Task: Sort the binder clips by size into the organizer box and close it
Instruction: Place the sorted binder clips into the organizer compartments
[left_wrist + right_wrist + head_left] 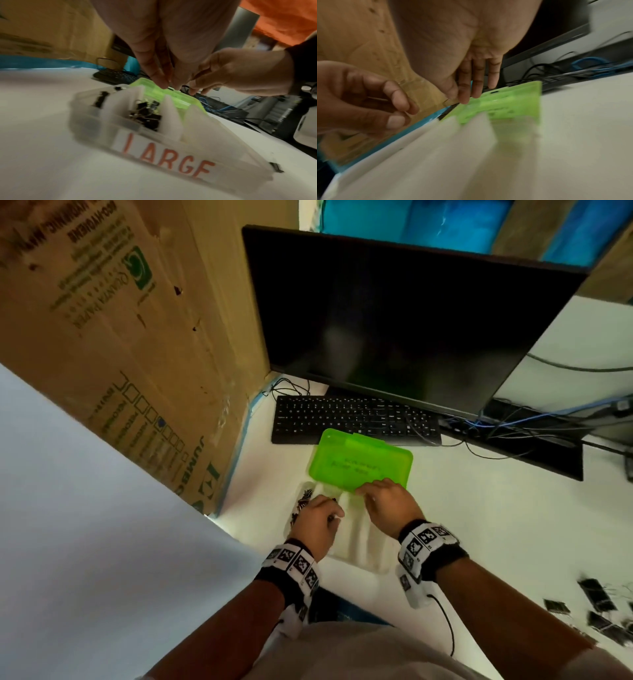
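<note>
The organizer box [359,546] is translucent white with upright dividers and a "LARGE" label [163,155]; black binder clips [145,115] lie in its left compartments. Its green lid [359,463] stands tilted up at the far side. My right hand [387,501] grips the lid's near edge, thumb and fingers closed on the green plastic [513,105]. My left hand [317,520] hovers over the clip compartments with loosely curled fingers [399,112], and I see nothing in it. In the left wrist view its fingertips [163,83] point down near the lid's edge [185,100]. Motion blurs both wrist views.
Several loose black binder clips [599,611] lie on the white table at the right, one [276,167] by the box's corner. A keyboard [352,419] and monitor [411,320] stand just behind the lid, a tall cardboard box [120,337] to the left, cables [513,426] at the back right.
</note>
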